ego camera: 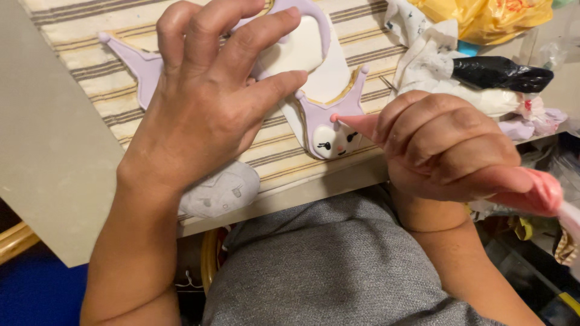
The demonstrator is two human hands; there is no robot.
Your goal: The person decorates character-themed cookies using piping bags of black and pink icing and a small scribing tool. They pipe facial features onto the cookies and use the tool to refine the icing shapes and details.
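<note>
Pink soft plastic piping bag [531,187]: thin film, slightly glossy, creased where squeezed.
Lilac-and-white character-shaped iced cookie [329,118]: icing smooth, satin sheen.
Cream striped woven cloth mat [78,42] under the cookie: matt, ribbed weave.
Beige bench [42,151] left of the cookie: flat, matt.
Black plastic piping bag [501,73] right of the cookie: glossy, wrinkled.

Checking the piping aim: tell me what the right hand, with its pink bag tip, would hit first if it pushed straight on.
The right hand points its pink piping bag leftward; the tip would first meet the lilac-and-white iced cookie, at its purple hood above the face. It already looks touching or nearly so.
</note>
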